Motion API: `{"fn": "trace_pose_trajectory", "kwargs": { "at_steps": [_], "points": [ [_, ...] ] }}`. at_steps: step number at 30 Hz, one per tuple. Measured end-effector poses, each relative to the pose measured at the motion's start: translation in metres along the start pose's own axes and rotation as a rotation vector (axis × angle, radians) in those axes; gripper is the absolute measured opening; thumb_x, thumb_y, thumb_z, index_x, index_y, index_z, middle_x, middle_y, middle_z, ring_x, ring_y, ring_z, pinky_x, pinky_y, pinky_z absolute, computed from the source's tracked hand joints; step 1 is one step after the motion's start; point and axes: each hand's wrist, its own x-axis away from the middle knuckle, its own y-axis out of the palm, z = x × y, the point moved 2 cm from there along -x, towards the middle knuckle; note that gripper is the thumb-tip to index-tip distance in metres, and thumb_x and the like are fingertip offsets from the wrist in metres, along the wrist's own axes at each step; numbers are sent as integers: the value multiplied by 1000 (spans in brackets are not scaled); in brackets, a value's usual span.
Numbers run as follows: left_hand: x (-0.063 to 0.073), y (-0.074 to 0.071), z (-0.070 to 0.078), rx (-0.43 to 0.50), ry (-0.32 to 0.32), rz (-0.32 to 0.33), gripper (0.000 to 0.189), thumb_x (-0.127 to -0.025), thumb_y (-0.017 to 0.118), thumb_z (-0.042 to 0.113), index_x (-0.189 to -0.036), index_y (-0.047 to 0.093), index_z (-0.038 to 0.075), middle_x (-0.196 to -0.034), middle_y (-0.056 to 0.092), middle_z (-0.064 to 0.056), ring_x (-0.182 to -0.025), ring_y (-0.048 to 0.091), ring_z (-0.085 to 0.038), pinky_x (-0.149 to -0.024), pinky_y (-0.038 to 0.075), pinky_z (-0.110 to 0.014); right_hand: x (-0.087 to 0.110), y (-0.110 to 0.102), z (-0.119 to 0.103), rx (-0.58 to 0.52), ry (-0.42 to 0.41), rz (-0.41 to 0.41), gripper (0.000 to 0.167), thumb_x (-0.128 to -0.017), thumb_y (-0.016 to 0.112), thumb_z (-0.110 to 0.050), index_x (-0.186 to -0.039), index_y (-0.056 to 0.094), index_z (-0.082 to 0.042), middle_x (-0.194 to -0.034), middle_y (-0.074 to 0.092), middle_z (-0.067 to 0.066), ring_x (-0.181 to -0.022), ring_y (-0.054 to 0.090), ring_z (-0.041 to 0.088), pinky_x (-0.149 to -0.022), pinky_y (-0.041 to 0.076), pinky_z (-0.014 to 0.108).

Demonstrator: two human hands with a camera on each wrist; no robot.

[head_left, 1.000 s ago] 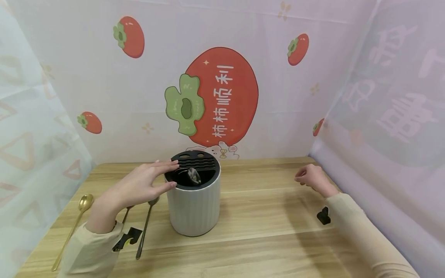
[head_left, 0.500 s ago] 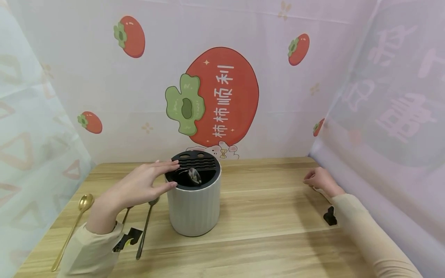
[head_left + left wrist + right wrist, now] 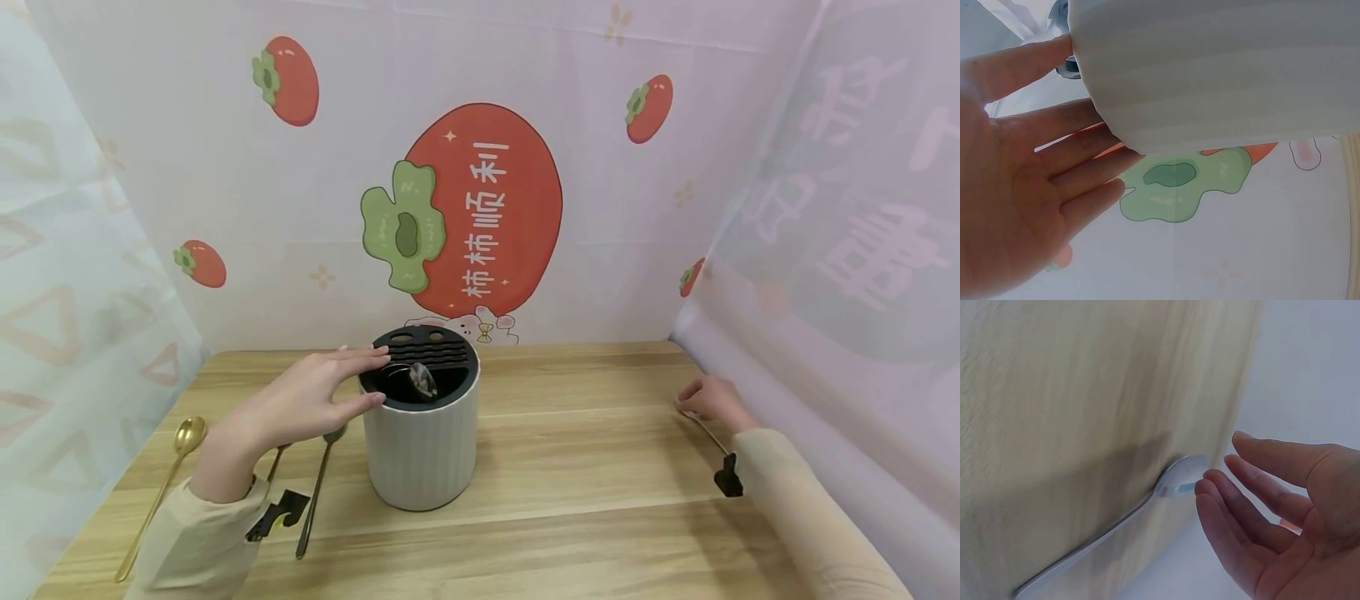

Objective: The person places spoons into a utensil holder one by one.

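My left hand (image 3: 303, 398) rests its fingertips and thumb on the black slotted top of a white ribbed utensil holder (image 3: 422, 458), its fingers nearly straight. In the left wrist view the fingers (image 3: 1079, 147) lie against the holder's rim. A shiny spoon (image 3: 422, 380) leans in the holder's large opening, bowl up. At the far right, my right hand (image 3: 715, 402) hovers low over a silver spoon (image 3: 1097, 540) on the table. The right wrist view shows its fingers loosely bent, thumb apart, fingertips right at the spoon's bowl (image 3: 1182, 475).
A gold spoon (image 3: 153, 508) lies at the left of the wooden table (image 3: 570, 467). Two dark spoons lie nearer the holder, one long dark spoon (image 3: 318, 492) in full view, the other partly behind the left wrist. Printed cloth walls (image 3: 585, 275) enclose the back and sides.
My right hand has moved to the right and slightly toward me, and the silver spoon's handle has come into view under it. The left hand stays on the holder.
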Motion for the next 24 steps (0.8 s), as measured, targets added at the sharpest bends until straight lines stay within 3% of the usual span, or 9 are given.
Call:
{"fn": "trace_pose_trajectory", "kwargs": {
  "at_steps": [7, 14, 19, 24],
  "points": [
    [0, 0, 0, -2, 3, -2, 51, -95, 55, 39, -136, 53, 9, -140, 52, -10, -131, 44, -37, -110, 31, -52, 7, -3, 9, 33, 4, 9, 26, -81, 67, -9, -96, 65, 12, -91, 66, 25, -67, 63, 20, -61, 53, 32],
    [0, 1, -1, -3, -19, -8, 52, -92, 59, 38, -135, 54, 10, -140, 52, -9, -132, 43, -36, -110, 32, -51, 12, -2, 19, 32, 27, -6, 27, -76, 69, -8, -93, 66, 12, -73, 66, 9, -59, 59, 13, -55, 49, 27],
    [0, 1, -1, 0, -29, -13, 52, -92, 59, 37, -136, 53, 10, -141, 51, -8, -133, 42, -34, -110, 32, -51, 14, -3, 26, 78, 24, -10, 27, -75, 67, -8, -93, 66, 12, -76, 67, 13, -60, 57, 12, -55, 49, 26],
    [0, 0, 0, 1, -31, -14, 52, -92, 59, 37, -136, 53, 10, -141, 51, -8, -133, 42, -34, -110, 32, -52, 16, -3, 35, 63, 76, -28, 30, -75, 69, -10, -94, 67, 12, -76, 67, 11, -61, 58, 14, -55, 49, 26]
  ]
}}
